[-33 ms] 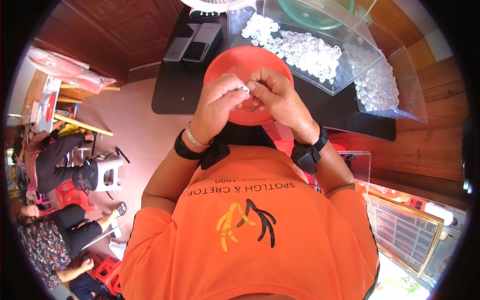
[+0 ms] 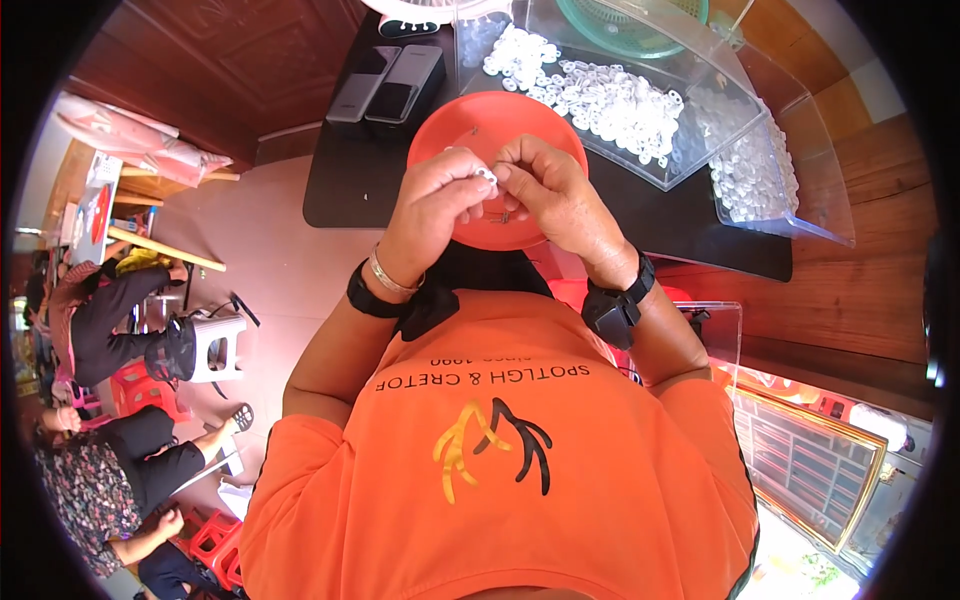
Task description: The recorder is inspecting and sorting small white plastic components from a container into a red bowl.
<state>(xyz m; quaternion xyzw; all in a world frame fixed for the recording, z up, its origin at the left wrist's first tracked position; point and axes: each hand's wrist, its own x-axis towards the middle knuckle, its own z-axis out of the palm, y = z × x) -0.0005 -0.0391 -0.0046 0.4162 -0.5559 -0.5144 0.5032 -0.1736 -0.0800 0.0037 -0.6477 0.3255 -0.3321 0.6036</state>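
The left hand (image 2: 436, 196) is pinching a likely light, stiff white ring (image 2: 486, 174), best held edgewise; whether the right hand (image 2: 556, 192) is gripping is unclear.

Two grey phones (image 2: 412, 70) side by side, green basket (image 2: 640, 47), white stool (image 2: 203, 342), gold-framed panel (image 2: 815, 470)

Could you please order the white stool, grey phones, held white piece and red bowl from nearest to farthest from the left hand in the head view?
1. White piece: in the left hand's fingertips.
2. Red bowl: beneath the hand.
3. Grey phones: ahead, on the table.
4. White stool: left, on the floor.
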